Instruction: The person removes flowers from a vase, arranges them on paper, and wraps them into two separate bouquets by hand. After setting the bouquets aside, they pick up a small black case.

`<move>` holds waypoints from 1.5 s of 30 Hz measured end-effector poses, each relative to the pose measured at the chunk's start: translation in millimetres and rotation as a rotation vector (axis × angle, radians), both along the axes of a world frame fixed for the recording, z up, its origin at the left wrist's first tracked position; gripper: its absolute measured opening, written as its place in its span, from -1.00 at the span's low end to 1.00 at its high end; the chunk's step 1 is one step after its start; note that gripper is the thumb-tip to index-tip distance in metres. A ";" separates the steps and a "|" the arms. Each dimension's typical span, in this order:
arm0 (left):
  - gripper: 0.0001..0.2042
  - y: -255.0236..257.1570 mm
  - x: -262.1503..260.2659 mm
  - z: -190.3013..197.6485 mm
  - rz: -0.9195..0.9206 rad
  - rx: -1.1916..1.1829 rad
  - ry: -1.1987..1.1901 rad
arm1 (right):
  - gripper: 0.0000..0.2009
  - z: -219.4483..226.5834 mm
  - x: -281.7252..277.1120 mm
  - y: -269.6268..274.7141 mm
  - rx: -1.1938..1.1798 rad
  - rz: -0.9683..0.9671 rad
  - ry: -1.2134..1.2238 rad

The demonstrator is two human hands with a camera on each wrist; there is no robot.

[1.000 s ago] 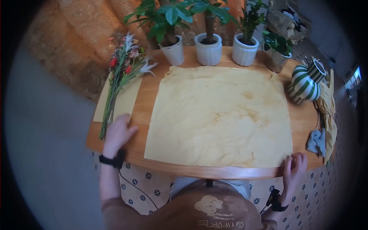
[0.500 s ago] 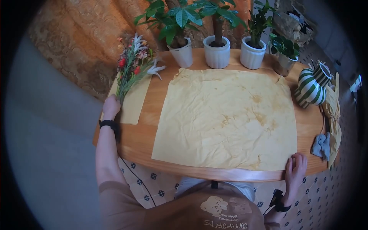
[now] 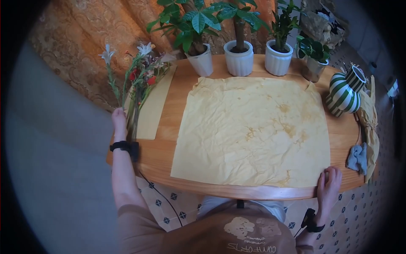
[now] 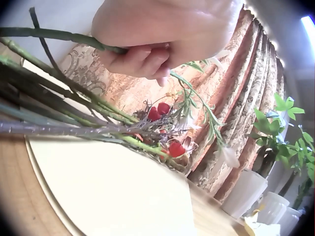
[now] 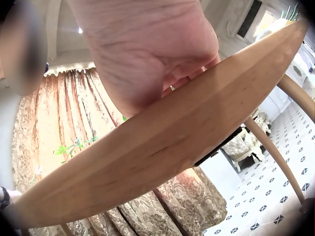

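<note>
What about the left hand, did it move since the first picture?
Yes. Against the crumpled yellowish sheet, the left hand has moved left and farther from the person. Now it pinches a flower stem.

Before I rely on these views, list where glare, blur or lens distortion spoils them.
Head: wide-angle curvature bows the table, corners go black; left wrist: the paper under the flowers is washed out almost white, a bright glare patch at upper right; right wrist: a blurred dark shape at upper left.
</note>
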State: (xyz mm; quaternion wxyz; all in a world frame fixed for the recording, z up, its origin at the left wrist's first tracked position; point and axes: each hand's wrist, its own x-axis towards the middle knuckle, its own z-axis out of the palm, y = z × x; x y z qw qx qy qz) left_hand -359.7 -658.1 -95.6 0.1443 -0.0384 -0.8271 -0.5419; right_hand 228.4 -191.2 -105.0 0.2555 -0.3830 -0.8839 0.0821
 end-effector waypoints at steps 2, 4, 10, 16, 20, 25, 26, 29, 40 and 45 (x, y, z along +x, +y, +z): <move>-0.83 4.3 11.7 20.5 -0.034 0.058 -0.060 | -0.86 -0.6 0.2 0.0 -0.002 0.003 0.005; -0.82 17.5 36.1 47.2 -0.069 0.191 -0.172 | -0.85 -1.5 0.6 0.2 0.005 -0.001 0.000; -0.80 10.4 55.1 81.5 -0.298 0.538 -0.257 | -0.84 -2.8 2.2 1.7 0.002 0.011 0.007; -0.79 -3.5 63.1 111.6 -0.506 0.803 -0.225 | -0.83 1.4 1.4 -1.9 0.009 0.016 0.011; -0.77 14.6 96.0 145.5 -0.455 0.734 -0.094 | -0.83 5.5 3.2 -3.0 -0.012 0.017 0.010; -0.78 46.0 141.6 174.9 -0.501 0.546 -0.033 | -0.82 6.6 2.8 -2.4 0.006 0.017 -0.013; -0.79 56.4 153.0 180.3 -0.549 0.504 -0.038 | -0.82 8.1 2.5 -2.8 -0.002 0.033 -0.003; -0.80 93.1 181.8 187.2 -0.629 0.434 -0.056 | -0.82 6.5 3.2 -1.9 0.038 0.031 0.012; -0.80 225.0 260.9 139.2 -1.249 -0.057 -0.620 | -0.82 7.1 4.3 -2.3 0.006 0.006 0.024; -0.80 234.3 251.5 107.5 -1.237 -0.100 -0.810 | -0.80 5.6 4.9 -0.6 0.016 0.003 0.039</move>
